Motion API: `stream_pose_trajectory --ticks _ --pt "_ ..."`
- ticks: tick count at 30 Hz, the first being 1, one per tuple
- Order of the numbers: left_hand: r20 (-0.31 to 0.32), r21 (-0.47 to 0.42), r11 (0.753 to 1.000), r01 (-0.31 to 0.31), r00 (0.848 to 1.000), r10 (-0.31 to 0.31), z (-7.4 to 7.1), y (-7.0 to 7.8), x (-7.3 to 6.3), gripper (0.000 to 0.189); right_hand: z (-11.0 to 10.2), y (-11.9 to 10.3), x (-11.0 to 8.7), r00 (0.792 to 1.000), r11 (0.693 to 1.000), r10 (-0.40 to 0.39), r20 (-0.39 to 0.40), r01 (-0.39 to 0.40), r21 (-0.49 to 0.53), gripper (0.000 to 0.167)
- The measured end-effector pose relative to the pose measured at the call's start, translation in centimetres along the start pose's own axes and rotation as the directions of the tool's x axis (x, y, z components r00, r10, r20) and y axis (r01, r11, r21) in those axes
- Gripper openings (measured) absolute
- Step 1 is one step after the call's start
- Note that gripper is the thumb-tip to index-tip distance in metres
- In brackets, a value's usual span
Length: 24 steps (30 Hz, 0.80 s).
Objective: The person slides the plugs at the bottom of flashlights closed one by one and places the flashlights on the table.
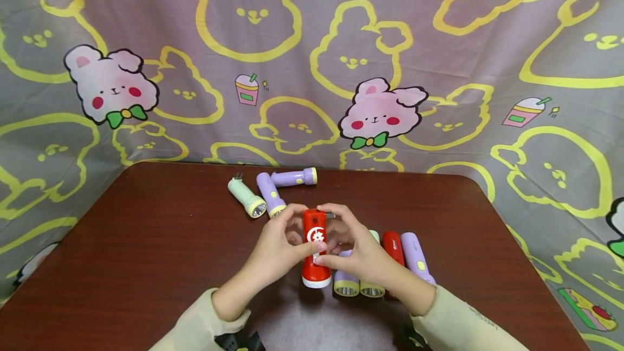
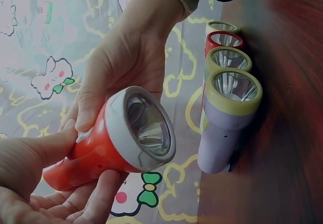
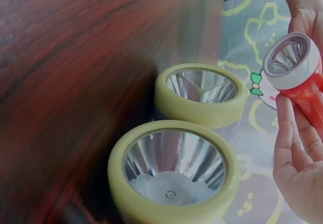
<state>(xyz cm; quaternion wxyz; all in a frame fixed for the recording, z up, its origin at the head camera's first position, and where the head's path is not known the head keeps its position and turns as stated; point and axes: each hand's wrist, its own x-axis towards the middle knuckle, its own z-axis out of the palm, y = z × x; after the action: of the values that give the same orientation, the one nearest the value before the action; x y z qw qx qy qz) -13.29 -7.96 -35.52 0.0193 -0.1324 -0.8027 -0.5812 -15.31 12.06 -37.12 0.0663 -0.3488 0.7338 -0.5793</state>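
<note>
In the head view, a red flashlight (image 1: pixel 316 272) with a white rim and white printed design is held above the table, its lens end toward me. My left hand (image 1: pixel 279 242) grips its left side, with the thumb on the front of the body. From the other side my right hand (image 1: pixel 363 248) holds it too, thumb beside the switch and index finger at the tail. Metal plug prongs (image 1: pixel 331 215) stick out at the tail near that finger. The left wrist view shows the lens (image 2: pixel 149 125) inside its white rim; the light looks unlit.
Right of the hands, a row of several flashlights includes a purple one (image 1: pixel 347 283), a red one (image 1: pixel 392 245) and another purple one (image 1: pixel 414 253). Farther back lie a pale green flashlight (image 1: pixel 244 195) with prongs out and two purple flashlights (image 1: pixel 294 179). A patterned curtain (image 1: pixel 292 26) hangs behind the table (image 1: pixel 146 242).
</note>
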Motion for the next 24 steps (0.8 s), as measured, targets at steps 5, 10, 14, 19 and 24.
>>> stream_pose_trajectory --ticks 5,10,14,19,24 --pt "0.011 0.006 1.000 0.007 1.000 -0.007 -0.05 0.16 -0.08 0.050 -0.14 -0.17 0.04 1.000 1.000 0.016 0.010 -0.016 -0.023 0.078" --pt "0.022 0.034 0.999 0.011 1.000 -0.012 0.00 0.28 -0.12 0.050 -0.13 -0.36 0.13 1.000 0.999 0.022 0.016 -0.021 -0.037 0.077" --pt "0.015 0.043 0.999 0.013 1.000 -0.013 0.06 0.16 -0.07 0.050 -0.08 -0.43 0.17 0.999 0.999 0.031 0.018 -0.030 -0.038 0.077" --pt "0.008 0.041 0.999 0.015 1.000 -0.015 0.09 0.00 -0.02 0.051 -0.04 -0.42 0.24 0.998 0.998 0.064 0.027 -0.063 -0.020 0.077" --pt "0.009 0.031 0.999 0.020 1.000 -0.020 0.14 -0.14 0.01 0.052 -0.10 -0.16 0.34 0.997 0.998 0.063 0.043 -0.062 -0.026 0.075"
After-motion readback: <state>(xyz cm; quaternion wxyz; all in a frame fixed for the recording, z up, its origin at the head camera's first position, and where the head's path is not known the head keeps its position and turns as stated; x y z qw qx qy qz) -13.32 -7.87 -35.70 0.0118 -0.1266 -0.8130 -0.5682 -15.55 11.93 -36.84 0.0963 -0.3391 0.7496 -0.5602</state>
